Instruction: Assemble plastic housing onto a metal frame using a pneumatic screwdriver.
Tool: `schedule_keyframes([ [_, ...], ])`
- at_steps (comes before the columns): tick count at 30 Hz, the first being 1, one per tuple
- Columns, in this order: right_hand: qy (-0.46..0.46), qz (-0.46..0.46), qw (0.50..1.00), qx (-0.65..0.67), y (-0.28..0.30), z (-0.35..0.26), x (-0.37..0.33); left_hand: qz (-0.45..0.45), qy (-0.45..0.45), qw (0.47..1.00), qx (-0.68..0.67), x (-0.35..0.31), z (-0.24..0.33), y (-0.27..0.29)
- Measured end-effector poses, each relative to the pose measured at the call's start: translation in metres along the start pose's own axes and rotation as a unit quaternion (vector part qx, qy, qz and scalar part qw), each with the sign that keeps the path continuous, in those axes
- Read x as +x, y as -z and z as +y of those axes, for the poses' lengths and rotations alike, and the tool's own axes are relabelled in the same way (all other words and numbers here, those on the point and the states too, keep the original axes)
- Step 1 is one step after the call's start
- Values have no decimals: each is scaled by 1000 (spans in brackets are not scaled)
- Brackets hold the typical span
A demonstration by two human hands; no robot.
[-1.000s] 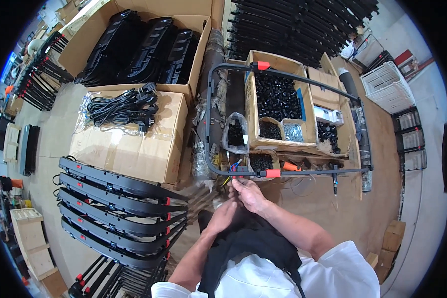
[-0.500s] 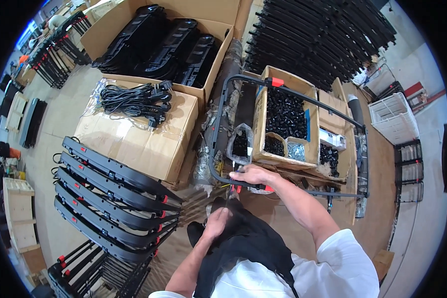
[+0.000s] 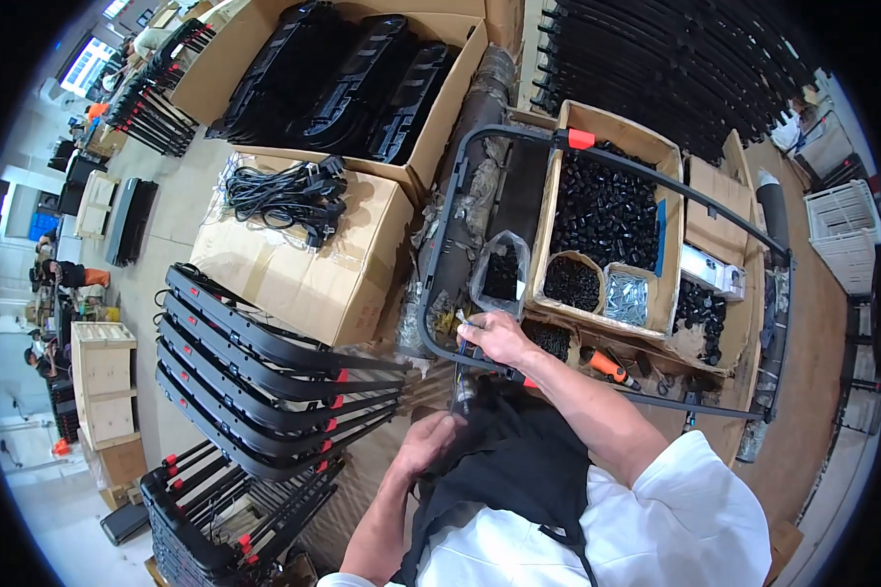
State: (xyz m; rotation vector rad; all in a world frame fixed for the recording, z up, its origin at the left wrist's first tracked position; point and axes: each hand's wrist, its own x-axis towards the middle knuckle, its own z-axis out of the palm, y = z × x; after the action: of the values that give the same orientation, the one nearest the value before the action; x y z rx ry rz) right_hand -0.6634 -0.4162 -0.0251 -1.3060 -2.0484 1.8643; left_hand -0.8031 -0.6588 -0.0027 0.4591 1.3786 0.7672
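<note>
A black tubular frame with red clips lies in front of me across the worktop. At its near left corner, my right hand pinches a few thin coloured wires just above the tube, and their pale ends poke up past the fingertips. The wires run down toward my left hand. That hand is closed low in front of my black apron; what sits in its fingers is too small and shadowed to make out.
Behind the frame, a cardboard box holds black plastic parts and silver screws. An orange-handled tool lies below it. Curved black panels are stacked at left, beside a carton with coiled black cables.
My view has shifted, so the scene sits further right and the orange-handled tool now shows. My right hand has gone from resting at the tube to pinching wire ends just above it.
</note>
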Motion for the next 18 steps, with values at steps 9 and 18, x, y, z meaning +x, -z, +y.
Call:
schedule_keyframes([
  [9, -120, 51, 982, 135, -3, 14, 8, 70, 30, 997, 9, 20, 8, 1],
  [18, -72, 180, 979, 68, -15, 35, 33, 27, 10, 999, -20, 31, 22, 0],
])
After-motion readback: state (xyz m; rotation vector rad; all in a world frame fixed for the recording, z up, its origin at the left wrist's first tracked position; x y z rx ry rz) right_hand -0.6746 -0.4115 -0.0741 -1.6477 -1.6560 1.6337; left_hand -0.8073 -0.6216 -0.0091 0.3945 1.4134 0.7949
